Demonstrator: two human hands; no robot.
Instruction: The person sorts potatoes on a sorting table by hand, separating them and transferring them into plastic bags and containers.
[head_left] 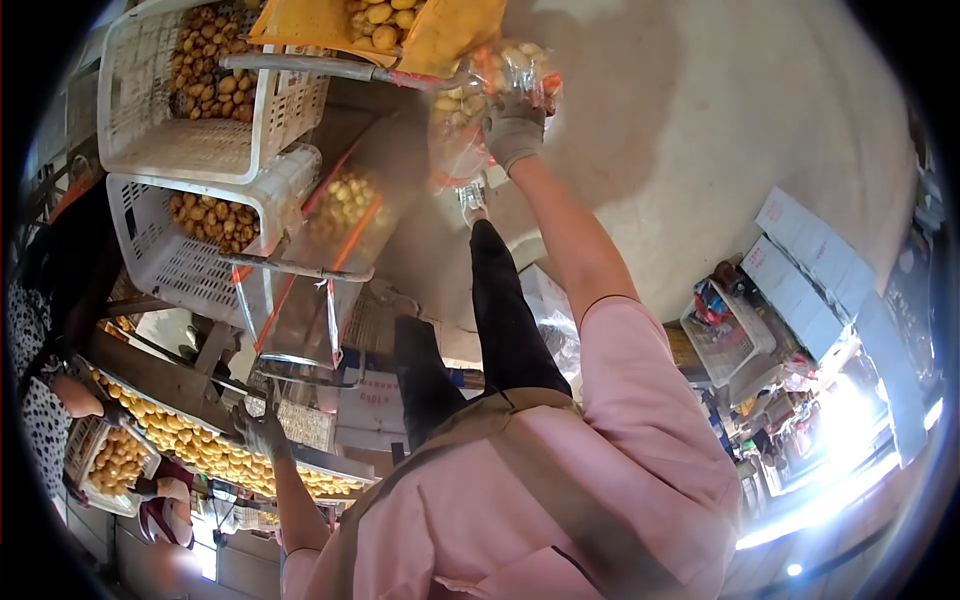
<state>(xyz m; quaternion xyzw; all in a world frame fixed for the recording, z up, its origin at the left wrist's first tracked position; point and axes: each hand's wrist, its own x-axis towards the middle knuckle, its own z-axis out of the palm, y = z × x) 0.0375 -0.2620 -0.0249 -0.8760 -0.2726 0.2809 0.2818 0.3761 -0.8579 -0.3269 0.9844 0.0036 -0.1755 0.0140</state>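
Note:
My right hand (pixel 515 130), in a grey glove, is closed on a clear plastic bag (pixel 458 125) with orange markings, filled with what look like potatoes. The bag is held out above the concrete floor, beside a yellow-orange bag (pixel 455 35) of similar potatoes. At lower left, my left hand (pixel 262 432), also gloved, is near the metal edge of a long sorting trough (pixel 330 463); its fingers look spread, and I see nothing in them. Between the hands, another clear bag (pixel 345 225) with orange stripes hangs by a metal bar (pixel 300 268), with potatoes inside.
Two white plastic crates (pixel 180 150) (pixel 165 262) at upper left hold brown potatoes. Near the trough, a person in a spotted sleeve (pixel 35 350) stands by a smaller crate (pixel 75 455). Flattened cardboard (pixel 800 280) and a white basket (pixel 725 340) lie at right.

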